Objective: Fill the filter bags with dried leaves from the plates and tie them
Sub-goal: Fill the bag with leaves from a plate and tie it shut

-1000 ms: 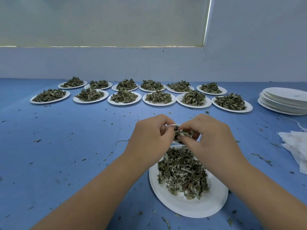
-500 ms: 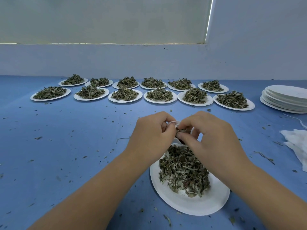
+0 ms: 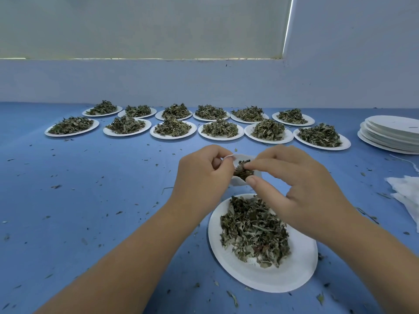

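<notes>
Hands closer to me than a second ago: my left hand (image 3: 204, 175) pinches filter bag (image 3: 238, 181) open, right hand (image 3: 294, 184) pushes leaves (image 3: 243, 169) in. Plate (image 3: 226, 264) below them. I judge filling unfinished, tying pending.

Soft, even daylight fills the scene, bright but flat, filtering through a pale blind (image 3: 140, 26) at the top; a thin glaring strip of light (image 3: 287, 26) burns along its right edge and a fainter one along its bottom. Shadows on the blue table (image 3: 90, 200) are weak and diffuse. The wide-angle lens bows the table's far edge and stretches the forearms near the lower corners. Focus is fairly sharp throughout, slightly softer at the far plates (image 3: 172, 130).
</notes>
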A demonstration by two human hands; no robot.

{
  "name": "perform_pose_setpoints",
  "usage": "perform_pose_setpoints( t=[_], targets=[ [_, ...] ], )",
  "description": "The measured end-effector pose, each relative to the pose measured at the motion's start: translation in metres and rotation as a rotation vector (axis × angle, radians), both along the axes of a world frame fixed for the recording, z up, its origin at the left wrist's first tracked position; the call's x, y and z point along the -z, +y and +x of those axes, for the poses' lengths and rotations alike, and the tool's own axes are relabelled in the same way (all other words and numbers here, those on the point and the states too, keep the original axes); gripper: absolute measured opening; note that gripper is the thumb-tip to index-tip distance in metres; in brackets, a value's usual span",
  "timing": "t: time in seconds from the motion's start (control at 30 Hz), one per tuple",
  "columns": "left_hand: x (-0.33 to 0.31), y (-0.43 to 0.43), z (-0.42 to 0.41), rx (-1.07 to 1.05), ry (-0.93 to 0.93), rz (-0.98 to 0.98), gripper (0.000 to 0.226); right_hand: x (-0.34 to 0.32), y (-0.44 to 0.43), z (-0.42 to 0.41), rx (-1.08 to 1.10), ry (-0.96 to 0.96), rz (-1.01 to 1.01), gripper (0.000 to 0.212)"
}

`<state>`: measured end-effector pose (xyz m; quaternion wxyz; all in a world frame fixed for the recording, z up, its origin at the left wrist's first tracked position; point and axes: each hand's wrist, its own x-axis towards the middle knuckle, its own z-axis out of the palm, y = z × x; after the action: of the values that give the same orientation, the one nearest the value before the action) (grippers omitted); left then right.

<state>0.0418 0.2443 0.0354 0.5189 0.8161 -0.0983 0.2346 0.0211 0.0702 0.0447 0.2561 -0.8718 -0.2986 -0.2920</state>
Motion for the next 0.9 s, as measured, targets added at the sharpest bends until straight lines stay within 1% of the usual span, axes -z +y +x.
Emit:
perform_pose_setpoints(
  t=[0.1,0.2,0.33,0.43,0.5,0.6,0.67,0.73,0.87,0.9],
  targets=[
    [-0.001,0.004,0.001,0.011,0.012,-0.022,0.016,-0.001,-0.001,0.0,-0.003,-0.016,-0.113,0.041],
    [-0.001,0.003,-0.001,0.045,0.016,-0.036,0.015,0.001,0.002,0.0,0.0,0.012,-0.244,0.046],
    [-0.001,-0.003,-0.006,0.103,0.024,-0.018,0.015,0.003,0.012,0.003,-0.01,0.067,-0.317,0.051],
    [0.0,-0.006,-0.008,0.102,0.033,0.012,0.015,0.004,0.022,0.006,0.015,0.095,-0.399,0.052],
    [0.0,-0.005,-0.007,0.066,0.013,0.026,0.015,0.005,0.021,0.005,-0.005,0.093,-0.385,0.046],
    [-0.002,-0.001,-0.005,0.012,-0.022,0.023,0.014,0.003,0.008,0.002,-0.049,0.031,-0.222,0.039],
    [-0.003,0.002,-0.004,0.014,-0.033,0.008,0.015,0.001,0.001,0.002,-0.049,0.018,-0.153,0.043],
    [-0.004,0.002,-0.005,0.043,-0.04,0.006,0.015,0.001,0.002,0.003,-0.04,0.064,-0.197,0.046],
    [-0.003,0.0,-0.01,0.072,-0.073,0.083,0.019,0.004,0.014,0.006,-0.012,0.138,-0.376,0.044],
    [-0.003,0.0,-0.01,0.068,-0.075,0.099,0.019,0.005,0.015,0.007,-0.031,0.138,-0.376,0.04]
  ],
)
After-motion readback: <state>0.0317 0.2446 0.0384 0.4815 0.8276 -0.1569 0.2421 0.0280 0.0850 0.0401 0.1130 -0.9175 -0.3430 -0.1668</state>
